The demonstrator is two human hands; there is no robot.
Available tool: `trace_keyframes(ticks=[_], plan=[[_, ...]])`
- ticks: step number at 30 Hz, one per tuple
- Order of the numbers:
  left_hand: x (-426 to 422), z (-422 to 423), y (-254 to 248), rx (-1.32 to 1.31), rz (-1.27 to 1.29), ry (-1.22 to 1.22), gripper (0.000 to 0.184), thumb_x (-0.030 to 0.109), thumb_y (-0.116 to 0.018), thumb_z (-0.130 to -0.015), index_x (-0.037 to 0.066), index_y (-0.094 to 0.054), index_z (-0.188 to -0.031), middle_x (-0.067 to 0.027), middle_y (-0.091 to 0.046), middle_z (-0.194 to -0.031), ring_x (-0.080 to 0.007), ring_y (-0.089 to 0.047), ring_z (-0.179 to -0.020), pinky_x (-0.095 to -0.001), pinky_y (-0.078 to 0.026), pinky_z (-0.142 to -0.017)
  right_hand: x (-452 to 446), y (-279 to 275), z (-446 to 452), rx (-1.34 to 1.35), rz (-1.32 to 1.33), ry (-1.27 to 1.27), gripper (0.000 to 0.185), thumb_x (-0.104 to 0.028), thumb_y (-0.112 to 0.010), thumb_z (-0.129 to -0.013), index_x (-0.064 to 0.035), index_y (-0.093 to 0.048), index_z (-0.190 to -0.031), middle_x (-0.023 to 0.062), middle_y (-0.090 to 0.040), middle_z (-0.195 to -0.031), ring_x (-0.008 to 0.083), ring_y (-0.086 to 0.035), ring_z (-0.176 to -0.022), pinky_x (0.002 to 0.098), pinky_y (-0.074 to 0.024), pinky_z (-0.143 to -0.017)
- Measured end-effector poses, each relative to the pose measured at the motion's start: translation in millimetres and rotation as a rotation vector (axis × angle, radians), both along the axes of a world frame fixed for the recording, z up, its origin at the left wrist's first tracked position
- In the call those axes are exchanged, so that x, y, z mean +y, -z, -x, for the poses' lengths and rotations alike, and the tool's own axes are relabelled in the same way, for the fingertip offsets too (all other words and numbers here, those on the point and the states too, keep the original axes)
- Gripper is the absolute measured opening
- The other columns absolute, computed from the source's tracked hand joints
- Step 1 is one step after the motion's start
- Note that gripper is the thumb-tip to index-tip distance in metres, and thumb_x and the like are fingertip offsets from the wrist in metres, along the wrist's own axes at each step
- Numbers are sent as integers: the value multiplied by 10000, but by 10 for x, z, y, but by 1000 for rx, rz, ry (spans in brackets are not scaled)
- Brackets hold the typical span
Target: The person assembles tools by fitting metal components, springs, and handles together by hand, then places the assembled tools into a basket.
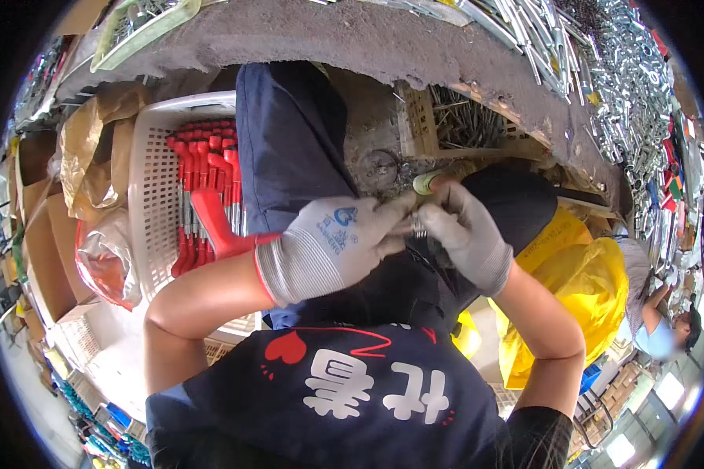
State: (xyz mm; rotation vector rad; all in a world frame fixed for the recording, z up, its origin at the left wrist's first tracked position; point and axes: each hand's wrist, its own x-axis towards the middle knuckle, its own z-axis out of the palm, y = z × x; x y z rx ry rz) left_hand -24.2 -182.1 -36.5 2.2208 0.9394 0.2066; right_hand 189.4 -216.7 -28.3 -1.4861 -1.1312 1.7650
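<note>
My left hand (336, 238) wears a white glove with blue print on its back. Its fingers are closed and point toward the right hand. My right hand (467, 234), gloved too, has thumb and fingers pinched together. The two hands meet above my lap; a small metallic piece seems to lie between the fingertips, too hidden to name. Just beyond them is a cylindrical thing with a pale green end (424, 184). Left of my left hand, a large red handle (219, 227) reaches out over a white basket (155, 187) of red-ended tools with silver shafts (203, 168).
A rough-edged bench (305, 39) curves across the front, heaped on the right with metal rods and fittings (626, 86). Beneath it stands a wooden crate of metal rods (465, 117). Yellow bags (567, 297) lie right, cardboard boxes (55, 242) left. Another person (657, 332) is at far right.
</note>
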Motion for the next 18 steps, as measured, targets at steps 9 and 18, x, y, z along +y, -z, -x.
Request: trace_keyframes(ticks=[9,18], plan=[[440,-116,-645,-1492,404,-1065,351,308,-450,-1002,-21,-489,-1117,-130,-580,-964,-234,-602,-837,-402,-530,-817,-258,192,320,-434,-1052,-206,796,-165,-806,-621,-55,-468,-1333,179,-601,-1055,379,-589,-973,455,-473,-870],[868,-588,1270,-1741,1491,-1163,96,214,-547,-864,120,-564,-855,-1,-498,-603,-215,-552,-666,-446,-501,-751,-445,331,-254,443,443,650,359,-166,-616,-850,8,-580,-1163,69,-580,-729,194,-586,-650,341,-495,-616]])
